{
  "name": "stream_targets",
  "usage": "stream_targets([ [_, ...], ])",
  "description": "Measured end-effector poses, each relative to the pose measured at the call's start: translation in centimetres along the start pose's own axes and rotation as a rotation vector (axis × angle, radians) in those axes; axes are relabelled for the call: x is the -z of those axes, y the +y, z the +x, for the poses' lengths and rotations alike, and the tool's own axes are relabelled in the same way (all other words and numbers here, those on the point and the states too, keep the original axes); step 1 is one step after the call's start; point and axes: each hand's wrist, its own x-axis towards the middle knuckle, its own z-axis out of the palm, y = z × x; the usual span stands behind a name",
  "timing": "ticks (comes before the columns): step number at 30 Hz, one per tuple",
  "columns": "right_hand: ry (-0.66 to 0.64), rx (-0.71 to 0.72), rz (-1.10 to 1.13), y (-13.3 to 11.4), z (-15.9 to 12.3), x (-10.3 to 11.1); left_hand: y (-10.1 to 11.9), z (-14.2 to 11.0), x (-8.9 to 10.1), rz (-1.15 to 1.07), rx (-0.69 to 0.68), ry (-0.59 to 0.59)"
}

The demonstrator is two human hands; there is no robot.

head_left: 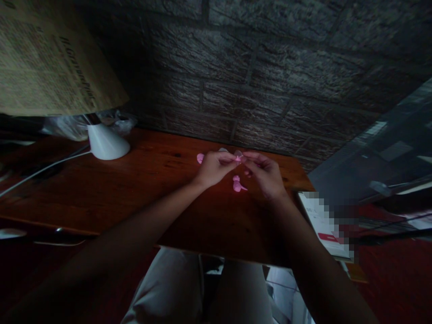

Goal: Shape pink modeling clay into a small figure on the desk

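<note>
Reddish-brown wood forms the table, with a white-based lamp at left, a dark stone wall behind, and a flat white-faced object at right. Beside a rounded pink lump, the left hand and right hand meet, fingertips pinching a tiny pointed pink piece; nearer lies a thin-tailed pink figure.

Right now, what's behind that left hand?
Part of a pink piece and a bit of something pale show past the edge of the left hand. The hand covers the rest; their full shapes can't be seen.
</note>
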Motion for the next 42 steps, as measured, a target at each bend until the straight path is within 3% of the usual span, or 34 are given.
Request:
stream_targets([
  [16, -0.037, -0.040, 0.082, -0.44, -0.14, 0.03, 0.02, -0.05, 0.00, 0.094, -0.098, 0.024],
  [42, 0.008, 0.130, -0.061, -0.71, -0.22, -0.01, 0.22, -0.03, -0.19, 0.065, -0.049, 0.030],
])
